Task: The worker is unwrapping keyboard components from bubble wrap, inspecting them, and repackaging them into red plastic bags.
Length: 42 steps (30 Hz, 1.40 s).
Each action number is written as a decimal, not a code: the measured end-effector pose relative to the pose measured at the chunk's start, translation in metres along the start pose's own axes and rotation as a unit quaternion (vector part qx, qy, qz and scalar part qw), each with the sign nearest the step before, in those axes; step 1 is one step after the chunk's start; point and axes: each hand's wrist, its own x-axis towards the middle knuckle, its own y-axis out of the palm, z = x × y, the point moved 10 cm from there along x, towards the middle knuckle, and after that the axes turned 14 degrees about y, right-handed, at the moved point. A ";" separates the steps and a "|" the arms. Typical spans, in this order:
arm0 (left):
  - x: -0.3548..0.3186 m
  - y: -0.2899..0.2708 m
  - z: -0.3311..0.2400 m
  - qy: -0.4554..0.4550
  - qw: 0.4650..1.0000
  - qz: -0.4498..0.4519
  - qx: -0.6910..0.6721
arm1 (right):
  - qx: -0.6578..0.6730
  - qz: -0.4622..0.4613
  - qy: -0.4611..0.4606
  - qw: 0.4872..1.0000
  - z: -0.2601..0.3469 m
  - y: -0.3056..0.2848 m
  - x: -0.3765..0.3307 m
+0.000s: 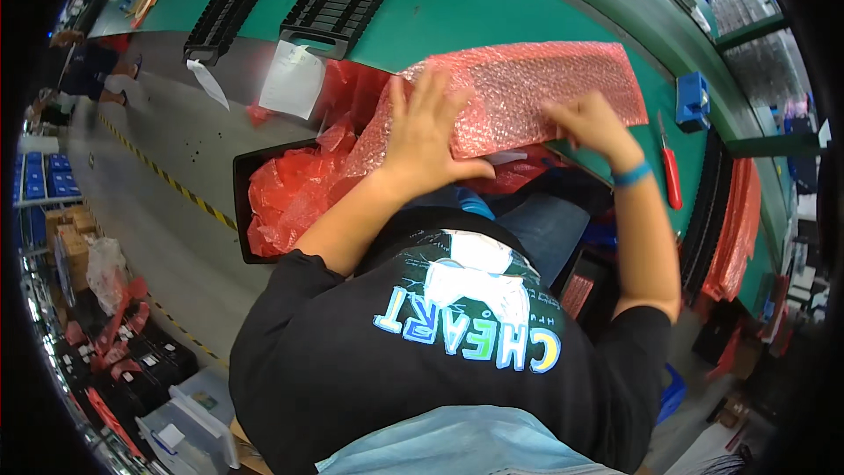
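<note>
A long piece of red bubble wrap lies across the near edge of the green bench, with something darker showing faintly through it. My left hand is spread flat on its left part, fingers pointing away from me and thumb stretched to the right. At the near edge of the wrap, towards its right end, my right hand has its fingers curled in and closed on the wrap; the fingertips are partly hidden. The left end of the wrap hangs towards a black bin full of crumpled red bubble wrap.
Black slotted trays stand at the back left of the green bench, papers hanging off them. To the right lie a red-handled cutter, a blue block-shaped holder and more wrapped pieces. Another person is far left.
</note>
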 end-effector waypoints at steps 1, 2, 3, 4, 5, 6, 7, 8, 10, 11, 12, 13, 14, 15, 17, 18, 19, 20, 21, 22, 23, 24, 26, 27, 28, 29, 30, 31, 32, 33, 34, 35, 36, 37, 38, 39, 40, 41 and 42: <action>-0.002 0.009 -0.008 0.033 0.998 0.014 0.048 | 0.076 0.051 0.023 0.996 -0.004 0.014 -0.020; -0.005 0.019 -0.017 0.068 0.993 0.033 0.095 | 0.113 0.079 0.016 0.990 -0.008 0.026 -0.036; -0.008 0.028 -0.025 0.101 0.983 0.053 0.143 | 0.153 0.105 0.003 0.983 -0.014 0.042 -0.048; -0.005 0.036 -0.034 0.144 0.970 0.072 0.184 | 0.197 0.122 -0.005 0.973 -0.025 0.056 -0.058; 0.001 0.032 -0.033 0.142 0.969 0.067 0.190 | 0.229 0.147 -0.021 0.962 -0.035 0.073 -0.062; 0.010 0.029 -0.028 0.135 0.977 0.084 0.145 | 0.264 0.170 -0.033 0.949 -0.045 0.090 -0.067; 0.018 0.023 -0.025 0.128 0.981 0.104 0.100 | 0.267 0.169 -0.036 0.948 -0.057 0.103 -0.070; 0.027 0.015 -0.022 0.121 0.983 0.124 0.056 | 0.301 0.190 -0.027 0.934 -0.066 0.116 -0.072; 0.047 0.000 -0.012 0.061 0.975 0.170 -0.126 | 0.343 0.208 -0.017 0.916 -0.071 0.128 -0.077; 0.055 -0.001 -0.005 0.004 0.947 0.192 -0.258 | 0.350 0.186 -0.041 0.917 -0.068 0.122 -0.080; 0.058 -0.004 -0.001 0.010 0.946 0.198 -0.256 | 0.355 0.164 -0.066 0.918 -0.062 0.115 -0.084; 0.053 0.008 0.016 -0.142 0.868 0.192 -0.436 | 0.363 0.138 -0.092 0.917 -0.056 0.107 -0.087; 0.041 0.021 0.021 -0.287 0.737 0.176 -0.586 | 0.371 0.111 -0.117 0.915 -0.052 0.101 -0.089; 0.037 0.031 0.012 -0.325 0.655 0.191 -0.655 | 0.382 0.098 -0.117 0.912 -0.051 0.101 -0.088; 0.025 0.054 -0.011 -0.355 0.567 0.221 -0.710 | 0.445 0.021 -0.180 0.877 -0.040 0.090 -0.088; 0.019 0.067 -0.021 -0.373 0.552 0.174 -0.725 | 0.474 -0.025 -0.211 0.854 -0.039 0.083 -0.091; 0.017 0.080 -0.028 -0.392 0.534 0.126 -0.739 | 0.500 -0.072 -0.241 0.829 -0.043 0.072 -0.094; 0.016 0.093 -0.039 -0.389 0.533 0.142 -0.738 | 0.507 -0.086 -0.237 0.824 -0.048 0.066 -0.092; 0.021 0.103 -0.049 -0.374 0.521 0.118 -0.758 | 0.546 -0.084 -0.191 0.812 -0.059 0.063 -0.081; 0.027 0.112 -0.060 -0.361 0.507 0.091 -0.777 | 0.583 -0.079 -0.145 0.796 -0.072 0.059 -0.073; 0.029 0.117 -0.067 -0.348 0.491 0.056 -0.796 | 0.614 -0.067 -0.100 0.780 -0.081 0.058 -0.066; 0.029 0.119 -0.070 -0.335 0.475 0.019 -0.813 | 0.643 -0.054 -0.055 0.762 -0.091 0.061 -0.062; 0.014 0.132 -0.074 -0.356 0.479 0.042 -0.801 | 0.638 -0.062 -0.041 0.766 -0.104 0.058 -0.063; 0.005 0.137 -0.070 -0.376 0.489 0.058 -0.785 | 0.632 -0.063 -0.032 0.772 -0.108 0.059 -0.061; -0.003 0.141 -0.064 -0.395 0.499 0.072 -0.768 | 0.625 -0.061 -0.025 0.777 -0.112 0.061 -0.058; -0.011 0.144 -0.057 -0.415 0.509 0.083 -0.750 | 0.618 -0.058 -0.019 0.784 -0.114 0.064 -0.054; -0.010 0.146 -0.059 -0.392 0.488 0.102 -0.773 | 0.629 -0.058 -0.006 0.775 -0.120 0.073 -0.051; -0.008 0.145 -0.063 -0.369 0.470 0.118 -0.793 | 0.638 -0.054 0.006 0.768 -0.125 0.084 -0.049; -0.005 0.140 -0.060 -0.371 0.478 0.099 -0.790 | 0.633 -0.036 -0.001 0.773 -0.127 0.091 -0.048; -0.008 0.138 -0.062 -0.396 0.492 0.125 -0.765 | 0.666 -0.010 0.008 0.746 -0.133 0.099 -0.046; -0.016 0.135 -0.060 -0.421 0.502 0.152 -0.740 | 0.697 0.015 0.020 0.717 -0.135 0.108 -0.043; -0.017 0.128 -0.054 -0.423 0.508 0.140 -0.737 | 0.694 0.028 0.015 0.719 -0.124 0.109 -0.043; -0.018 0.117 -0.051 -0.383 0.562 0.168 -0.713 | 0.708 0.000 0.007 0.706 -0.119 0.102 -0.046; -0.018 0.109 -0.050 -0.340 0.612 0.200 -0.685 | 0.722 -0.032 -0.001 0.691 -0.114 0.092 -0.051; -0.020 0.102 -0.050 -0.296 0.658 0.233 -0.652 | 0.736 -0.065 -0.008 0.674 -0.110 0.084 -0.057; -0.023 0.095 -0.051 -0.251 0.699 0.265 -0.615 | 0.748 -0.099 -0.015 0.656 -0.112 0.079 -0.061; -0.029 0.088 -0.051 -0.239 0.710 0.263 -0.608 | 0.742 -0.065 -0.025 0.667 -0.107 0.087 -0.062; -0.035 0.082 -0.048 -0.226 0.720 0.261 -0.602 | 0.735 -0.031 -0.035 0.677 -0.105 0.097 -0.062; -0.043 0.079 -0.039 -0.226 0.720 0.263 -0.601 | 0.736 -0.032 -0.035 0.675 -0.113 0.108 -0.061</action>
